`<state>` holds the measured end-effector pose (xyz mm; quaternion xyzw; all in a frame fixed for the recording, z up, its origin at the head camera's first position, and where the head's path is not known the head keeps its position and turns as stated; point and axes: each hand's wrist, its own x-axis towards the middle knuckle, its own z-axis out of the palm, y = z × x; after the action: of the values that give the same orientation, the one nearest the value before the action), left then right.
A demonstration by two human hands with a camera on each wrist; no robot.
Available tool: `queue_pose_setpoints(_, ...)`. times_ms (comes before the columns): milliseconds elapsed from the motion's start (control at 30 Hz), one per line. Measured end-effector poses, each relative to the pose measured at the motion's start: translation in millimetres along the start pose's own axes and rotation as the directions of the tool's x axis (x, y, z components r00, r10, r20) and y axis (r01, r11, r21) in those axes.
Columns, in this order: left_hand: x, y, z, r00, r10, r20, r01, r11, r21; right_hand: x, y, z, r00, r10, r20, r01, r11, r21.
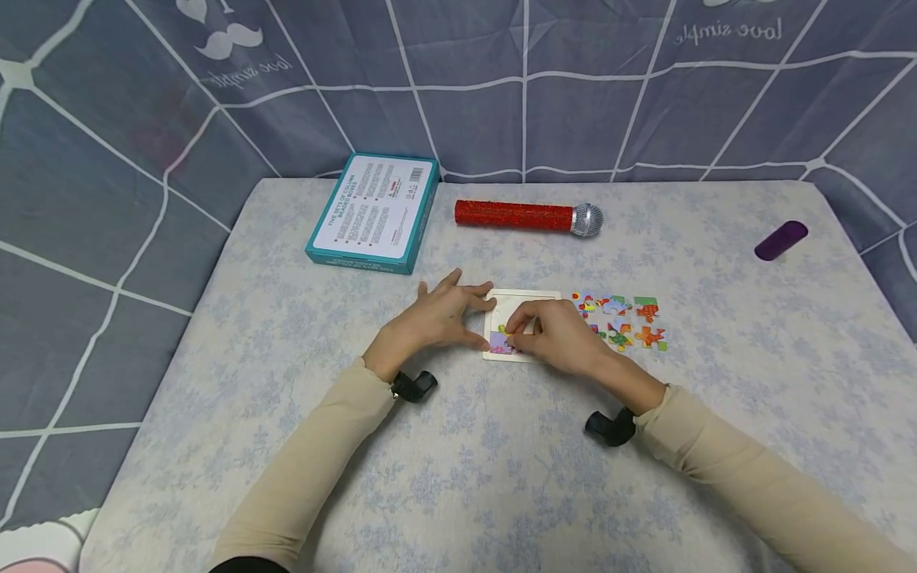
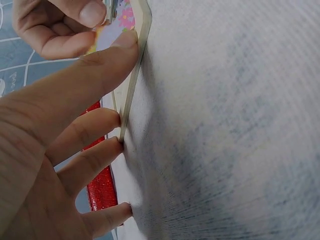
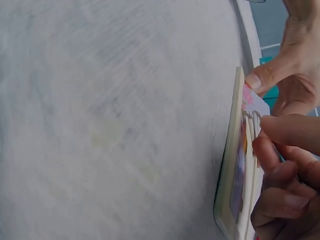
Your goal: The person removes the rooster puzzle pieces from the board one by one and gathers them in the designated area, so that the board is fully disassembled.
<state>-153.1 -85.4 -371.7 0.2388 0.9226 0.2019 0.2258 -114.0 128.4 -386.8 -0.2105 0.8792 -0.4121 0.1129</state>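
A shallow pale puzzle tray (image 1: 525, 294) lies on the table, with a lilac puzzle piece with pink flowers (image 1: 499, 344) in its near left corner. My left hand (image 1: 442, 313) touches the tray's left side with spread fingers; its thumb (image 2: 112, 62) rests on the near left corner. Over the tray, my right hand (image 1: 562, 338) pinches a puzzle piece (image 3: 256, 121) between thumb and fingers, beside the corner piece. The held piece looks tilted in the right wrist view, and the fingers cover most of it. Several loose colourful puzzle pieces (image 1: 648, 312) lie right of the tray.
A teal box with a white label (image 1: 372, 207) lies at the back left. Behind the tray lies a red microphone (image 1: 514, 215) with a silver head. A dark purple oblong object (image 1: 781, 240) sits at the back right. A grey curtain (image 1: 473, 127) hangs along the table's far edge.
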Motion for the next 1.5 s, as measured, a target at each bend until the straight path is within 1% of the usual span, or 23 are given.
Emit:
queue_pose_setpoints(100, 0.2, 0.8, -0.2, 1.000, 0.000, -0.002, 0.000, 1.000, 0.001, -1.6, 1, -2, 1.000, 0.028, -0.007, -0.028, 0.997, 0.073)
queue_pose_setpoints(267, 0.4, 1.6, -0.3, 1.000, -0.006, 0.000, 0.006, 1.000, 0.003, -8.7, 3, -15, 0.991, 0.131, 0.000, -0.128, 0.973, 0.192)
queue_pose_setpoints(367, 0.3, 1.9, -0.5, 1.000, -0.013, 0.002, 0.013, 1.000, -0.004, -18.9, 9, -27, 0.985, 0.173, -0.003, -0.169, 0.965, 0.201)
queue_pose_setpoints(467, 0.2, 2.1, -1.0, 1.000, -0.014, 0.002, 0.014, 1.000, -0.008, -34.2, 19, -37, 0.976, 0.219, -0.013, -0.213, 0.960, 0.182)
queue_pose_setpoints(633, 0.5, 2.1, -1.8, 1.000, -0.013, -0.003, 0.013, 1.000, -0.005, -60.0, 34, -50, 0.950, 0.311, -0.015, -0.305, 0.939, 0.162)
queue_pose_setpoints(767, 0.8, 1.5, -2.1, 1.000, -0.014, -0.007, 0.014, 1.000, -0.002, -73.0, 41, -54, 0.934, 0.358, -0.014, -0.353, 0.926, 0.134)
queue_pose_setpoints(900, 0.9, 1.0, -1.9, 1.000, -0.014, -0.006, 0.014, 1.000, -0.004, -80.3, 44, -56, 0.931, 0.366, -0.016, -0.363, 0.927, 0.095)
queue_pose_setpoints(1000, 0.7, 0.7, -1.5, 1.000, -0.018, -0.004, 0.018, 1.000, -0.004, -82.3, 45, -56, 0.935, 0.356, -0.016, -0.354, 0.933, 0.070)
queue_pose_setpoints(1133, 0.4, 0.3, -0.7, 1.000, -0.018, -0.002, 0.018, 1.000, -0.006, -82.3, 44, -56, 0.940, 0.340, -0.015, -0.339, 0.940, 0.032)
queue_pose_setpoints(1367, 0.6, 0.9, 0.4, 1.000, -0.016, -0.006, 0.016, 1.000, -0.013, -79.9, 39, -60, 0.945, 0.325, -0.020, -0.326, 0.944, -0.054)
queue_pose_setpoints(1500, 0.4, 1.7, 0.7, 1.000, -0.017, -0.006, 0.016, 1.000, -0.013, -78.0, 37, -59, 0.952, 0.305, -0.023, -0.306, 0.948, -0.082)
